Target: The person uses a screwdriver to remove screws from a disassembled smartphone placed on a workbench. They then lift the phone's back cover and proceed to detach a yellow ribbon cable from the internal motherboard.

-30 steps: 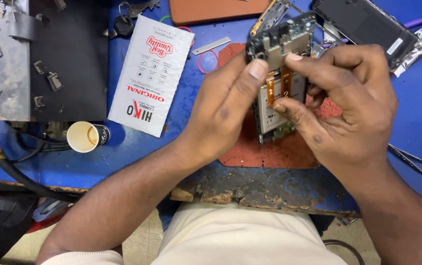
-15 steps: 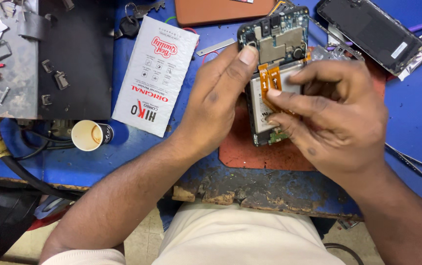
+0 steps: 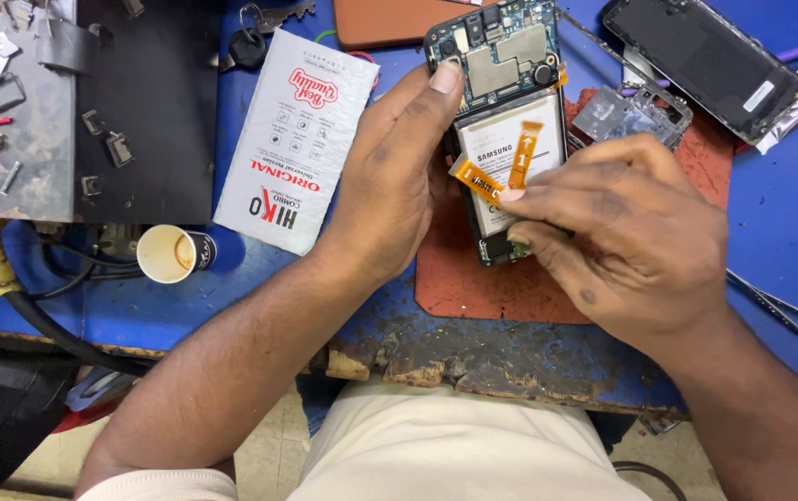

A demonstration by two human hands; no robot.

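Note:
An opened phone [image 3: 503, 93] with its back off lies on a red-brown mat [image 3: 510, 278], showing a green circuit board at the top and a white battery below. My left hand [image 3: 394, 181] grips the phone's left edge, thumb up by the board. My right hand [image 3: 622, 241] pinches an orange flex ribbon [image 3: 482, 181] over the battery; a second orange strip [image 3: 524, 153] stands up beside it.
A white pouch [image 3: 292, 139] lies to the left, with a paper cup [image 3: 169, 252] near the chipped bench edge. A black phone screen [image 3: 705, 56] and a clear frame piece [image 3: 631, 111] sit at the top right. Tweezers [image 3: 775, 306] lie at the right. A dark tray [image 3: 74, 102] holds small parts.
The phone sits lower and flatter on the mat than before. My right hand has pulled the orange ribbon away from the battery, and my left thumb now rests beside the circuit board.

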